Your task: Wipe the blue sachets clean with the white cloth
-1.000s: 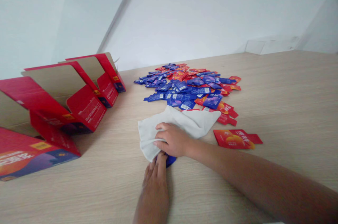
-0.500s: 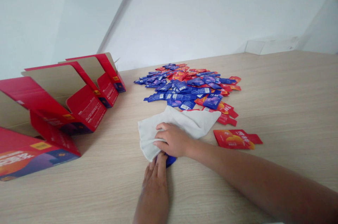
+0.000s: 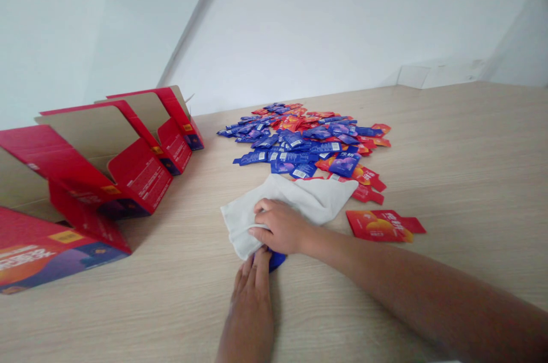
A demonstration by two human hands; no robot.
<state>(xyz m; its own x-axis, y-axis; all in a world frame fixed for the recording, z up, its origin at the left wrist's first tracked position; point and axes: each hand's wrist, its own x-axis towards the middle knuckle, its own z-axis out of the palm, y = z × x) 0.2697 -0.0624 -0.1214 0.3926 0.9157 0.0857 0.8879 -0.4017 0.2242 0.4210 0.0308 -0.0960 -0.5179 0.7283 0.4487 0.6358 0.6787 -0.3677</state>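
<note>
A: Where's the blue packet (image 3: pixel 278 261)?
B: Toward the near side of the surface (image 3: pixel 171 311), mostly hidden by the cloth (image 3: pixel 244 209) and the left hand (image 3: pixel 252 294).
A: Fingers?
B: Left: straight, side by side, laid on the packet. Tips partly hidden, can't confirm a grip. Right hand (image 3: pixel 285 230): curled on the cloth, fold gathered between thumb and index.
A: Handling?
B: My read: packet's light, flat, bendy, slick skin, creases easily. Pin it flat or take a side edge. Cloth looks thin and limp; bunch it mid-span, corners will trail.
A: Surface and room?
B: Pale wood grain. Packet pile (image 3: pixel 295 140), red and blue, toward the far edge; cloth right up against its near side. Lone red packet (image 3: pixel 377 226) right of the cloth, just beyond the right forearm. Row of red boxes (image 3: pixel 141 180) down the left side, flaps up. White wall (image 3: pixel 334 26) behind the far edge. Pale panel (image 3: pixel 440 73) near the far right corner, purpose unclear.
</note>
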